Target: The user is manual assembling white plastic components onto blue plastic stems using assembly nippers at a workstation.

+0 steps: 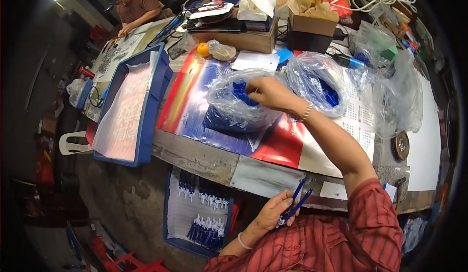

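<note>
Close to my body, my left hand (277, 210) is closed round a slim blue two-legged piece (301, 200) with a white end, shaped like a drawing compass. Its two legs point up and away from me, spread apart. Over the table my right hand (267, 93) reaches to the mouth of a clear plastic bag (263, 120). Small blue parts (239, 92) fill the bag. The fingers are bent together at the parts; whatever is between them is hidden. To the right stands a second clear bag (303, 72) with blue pieces (327, 93) inside.
A blue tray (165, 67) lined with paper stands left on the table. Below the table edge, another blue tray (168, 223) holds rows of blue-and-white pieces (207, 230). A round brown dish (400, 145) lies right. Boxes (312, 26) crowd the back. A person (139, 9) works far left.
</note>
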The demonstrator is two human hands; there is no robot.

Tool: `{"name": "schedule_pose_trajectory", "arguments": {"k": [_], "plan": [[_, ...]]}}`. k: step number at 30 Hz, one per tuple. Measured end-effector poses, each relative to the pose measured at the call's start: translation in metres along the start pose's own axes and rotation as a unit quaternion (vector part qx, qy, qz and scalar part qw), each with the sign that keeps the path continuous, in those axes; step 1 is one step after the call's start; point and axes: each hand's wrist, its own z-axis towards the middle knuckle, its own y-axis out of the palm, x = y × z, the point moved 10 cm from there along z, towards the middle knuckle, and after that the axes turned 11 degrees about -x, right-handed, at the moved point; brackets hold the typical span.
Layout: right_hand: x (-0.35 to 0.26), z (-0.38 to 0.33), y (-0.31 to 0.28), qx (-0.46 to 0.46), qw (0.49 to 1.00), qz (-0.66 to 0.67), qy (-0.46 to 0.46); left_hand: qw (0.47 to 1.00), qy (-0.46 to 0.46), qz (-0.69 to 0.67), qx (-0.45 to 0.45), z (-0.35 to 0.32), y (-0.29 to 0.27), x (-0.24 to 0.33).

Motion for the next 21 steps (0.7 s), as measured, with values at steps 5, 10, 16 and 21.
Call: {"name": "schedule_pose_trajectory", "arguments": {"k": [5,10,16,21], "plan": [[0.028,0.043,0.04,-0.052,0.973,-0.206,0.09,0.999,0.019,0.026,0.042,-0.007,-0.019,0.004],[0.028,0.043,0.034,-0.004,0.986,-0.149,0.071,0.996,0.034,0.034,0.075,-0.012,-0.033,0.009],[0.037,0.013,-0.003,0.107,0.989,0.103,0.024,0.993,0.044,0.058,0.094,-0.011,-0.032,0.009],[0.015,-0.056,-0.022,0.078,0.911,0.386,0.127,0.982,0.059,0.123,0.131,-0.014,-0.031,0.009]]}}
